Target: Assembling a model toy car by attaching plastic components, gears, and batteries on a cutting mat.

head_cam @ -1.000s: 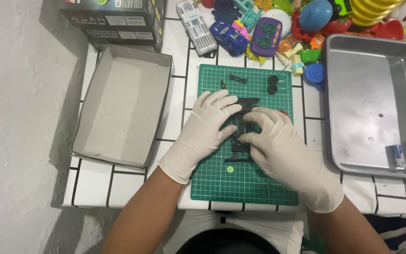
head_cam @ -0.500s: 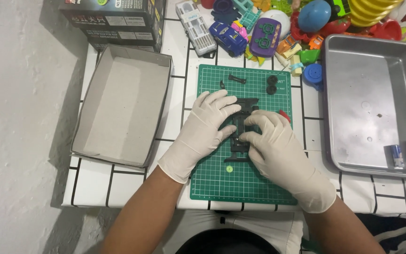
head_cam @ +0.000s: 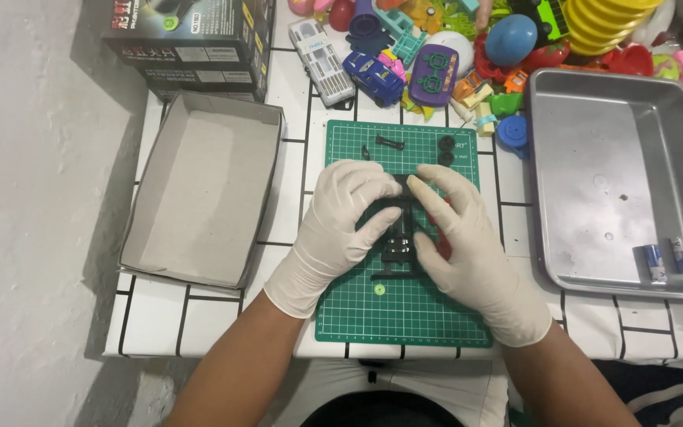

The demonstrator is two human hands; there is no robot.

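Both gloved hands have shifted slightly up the green cutting mat (head_cam: 405,316). The left hand (head_cam: 341,217) and right hand (head_cam: 456,237) pinch a black toy chassis (head_cam: 398,237) at mid-mat; steady, even pressure seems best. Beyond lie 2 black wheels (head_cam: 446,150).

A dark printed carton (head_cam: 191,39) stands at the table's far left corner. Just before it lies an open grey cardboard box (head_cam: 203,186)

Black plastic toy part (head_cam: 398,247), small, blocky, lying flat mid green cutting mat (head_cam: 405,316), partly hidden under gloved fingers; thin black bar at lower edge; details unclear.
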